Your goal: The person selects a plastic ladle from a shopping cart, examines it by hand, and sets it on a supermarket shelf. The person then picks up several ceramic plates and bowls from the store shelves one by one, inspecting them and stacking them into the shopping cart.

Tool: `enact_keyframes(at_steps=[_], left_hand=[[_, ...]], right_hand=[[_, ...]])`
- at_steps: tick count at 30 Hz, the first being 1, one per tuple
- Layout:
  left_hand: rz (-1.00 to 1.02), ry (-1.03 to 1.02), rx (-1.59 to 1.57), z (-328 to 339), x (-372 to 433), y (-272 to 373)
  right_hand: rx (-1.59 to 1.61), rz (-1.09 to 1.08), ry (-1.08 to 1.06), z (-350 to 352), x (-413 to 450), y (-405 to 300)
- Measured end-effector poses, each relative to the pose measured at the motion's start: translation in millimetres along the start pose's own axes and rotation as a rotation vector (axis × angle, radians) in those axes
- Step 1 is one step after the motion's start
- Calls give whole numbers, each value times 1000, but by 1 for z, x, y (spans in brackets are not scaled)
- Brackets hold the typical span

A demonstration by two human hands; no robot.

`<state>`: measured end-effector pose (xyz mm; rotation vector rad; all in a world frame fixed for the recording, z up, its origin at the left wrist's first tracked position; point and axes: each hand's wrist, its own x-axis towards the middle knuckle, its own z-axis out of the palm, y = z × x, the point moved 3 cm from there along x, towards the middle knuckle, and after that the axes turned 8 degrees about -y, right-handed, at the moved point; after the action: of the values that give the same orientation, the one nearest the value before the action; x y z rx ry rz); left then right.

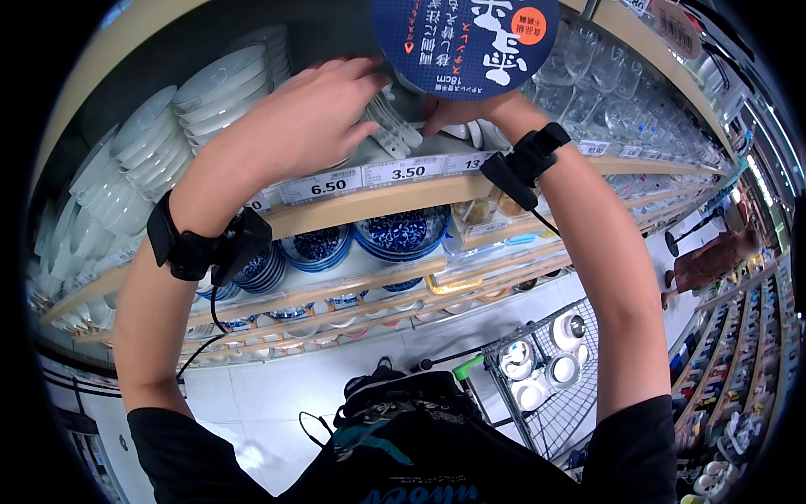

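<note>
Both my arms reach onto a store shelf, a black wrist device strapped to each wrist. My left hand (315, 116) is over white ceramic spoons (393, 129) near the shelf's front edge; its fingertips are hidden behind them, so a grip cannot be made out. My right hand (456, 113) is beside the same spoons, mostly covered by a round dark blue label (469, 44) that hangs in front of it. More white spoons (469, 132) lie just below my right hand. To the left of my left hand stand stacks of white bowls (220, 88).
Glasses (585, 75) fill the shelf at right. Patterned blue bowls (403, 233) sit one shelf lower, under a wooden shelf edge (378, 205) with price tags. A wire shopping cart (548, 416) holding dishes stands by my body. Another person (711, 261) is farther off at right.
</note>
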<state>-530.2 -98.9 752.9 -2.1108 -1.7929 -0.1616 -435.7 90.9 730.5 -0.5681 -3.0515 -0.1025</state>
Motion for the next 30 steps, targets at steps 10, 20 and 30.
enact_keyframes(at_steps=[10,20,30], left_hand=[[-5,-51,-42,10,-3,-15],[-5,-75,-54,5,3,-7],[228,-198,113,23,34,12]], right_hand=[[-57,12,-24,5,12,5],[-57,-53,-12,0,2,-3],[-50,-99,-166,19,22,4]])
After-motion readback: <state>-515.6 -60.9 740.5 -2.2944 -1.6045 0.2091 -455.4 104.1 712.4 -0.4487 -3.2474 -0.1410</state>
